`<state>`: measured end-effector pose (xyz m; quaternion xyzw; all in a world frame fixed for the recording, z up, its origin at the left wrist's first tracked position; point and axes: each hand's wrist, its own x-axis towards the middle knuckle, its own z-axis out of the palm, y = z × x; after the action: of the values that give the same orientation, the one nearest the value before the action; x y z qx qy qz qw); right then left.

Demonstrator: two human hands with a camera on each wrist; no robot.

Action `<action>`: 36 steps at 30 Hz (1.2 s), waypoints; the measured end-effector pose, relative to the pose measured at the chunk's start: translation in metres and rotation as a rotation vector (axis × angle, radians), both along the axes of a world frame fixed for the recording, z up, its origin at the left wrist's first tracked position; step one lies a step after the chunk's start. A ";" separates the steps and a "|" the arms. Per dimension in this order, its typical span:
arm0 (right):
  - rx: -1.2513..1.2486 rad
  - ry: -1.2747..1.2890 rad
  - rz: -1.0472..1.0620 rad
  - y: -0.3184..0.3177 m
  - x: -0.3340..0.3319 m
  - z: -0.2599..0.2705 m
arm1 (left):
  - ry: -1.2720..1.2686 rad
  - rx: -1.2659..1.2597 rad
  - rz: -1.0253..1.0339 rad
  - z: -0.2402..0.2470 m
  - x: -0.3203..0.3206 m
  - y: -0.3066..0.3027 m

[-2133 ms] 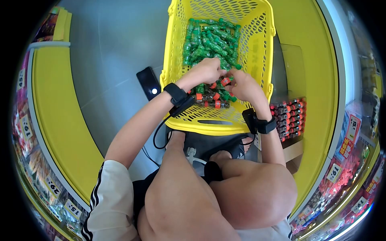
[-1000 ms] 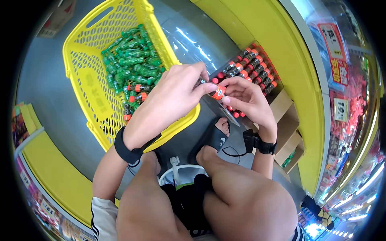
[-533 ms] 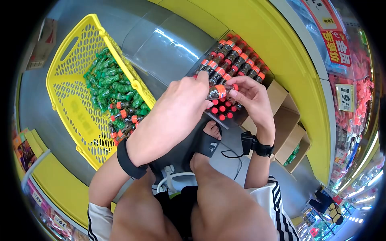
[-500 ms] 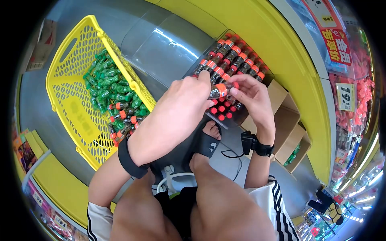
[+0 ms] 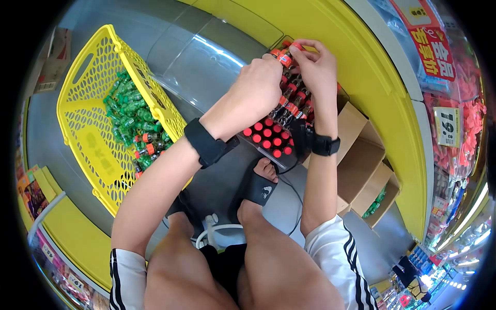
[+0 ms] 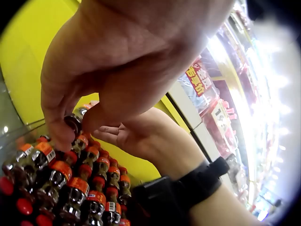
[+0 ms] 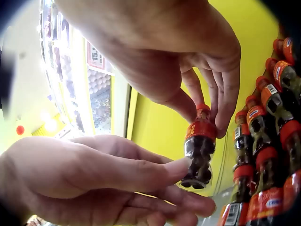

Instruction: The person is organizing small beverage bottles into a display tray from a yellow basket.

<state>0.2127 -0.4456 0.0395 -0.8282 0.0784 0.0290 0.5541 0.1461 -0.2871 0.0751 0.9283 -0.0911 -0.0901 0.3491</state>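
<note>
A small dark bottle with a red cap and orange-red label is held between both hands over the far end of a clear tray of similar bottles. The right hand pinches it at the cap; in the right wrist view, its fingertips close round the neck of the bottle. The left hand grips the base end, its thumb against the lower side of the bottle in that view. From the left wrist, the left hand shows large, with only the bottle's dark base visible.
Left of the tray stands a yellow basket holding green bottles and some dark, orange-labelled ones. Open cardboard boxes stand at the right, one with green bottles inside. Yellow shelf bases curve along both sides.
Both hands have moved away from the body with the bottle, from the tray's near part to its far end. More red caps at its near end now show.
</note>
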 end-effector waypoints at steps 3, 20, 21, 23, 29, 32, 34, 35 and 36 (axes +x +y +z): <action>-0.142 -0.010 -0.024 0.003 0.018 -0.009 | 0.106 -0.068 0.129 -0.012 0.007 -0.007; -0.491 -0.113 0.108 0.011 0.006 -0.002 | 0.175 -0.187 0.182 -0.044 0.028 0.002; -0.492 -0.112 0.108 0.011 0.006 -0.002 | 0.175 -0.188 0.182 -0.046 0.028 0.001; -0.501 -0.091 0.097 0.013 0.006 0.000 | 0.129 -0.135 0.188 -0.049 0.028 0.001; -0.424 -0.232 0.106 0.008 0.013 -0.023 | 0.191 -0.201 0.308 -0.043 0.026 0.001; -0.208 -0.167 0.125 0.005 0.013 -0.021 | 0.158 -0.230 0.322 -0.043 0.020 0.001; -0.177 -0.157 0.099 0.001 0.012 -0.019 | 0.122 -0.259 0.319 -0.043 0.015 0.001; -0.145 -0.149 0.073 -0.001 0.011 -0.018 | 0.085 -0.288 0.317 -0.043 0.014 0.001; -0.146 -0.149 0.073 -0.005 0.007 -0.015 | 0.085 -0.289 0.317 -0.046 0.013 -0.001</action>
<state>0.2200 -0.4502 0.0240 -0.8685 0.0088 -0.0183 0.4953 0.1595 -0.2880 0.0295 0.8666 0.0586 -0.0592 0.4919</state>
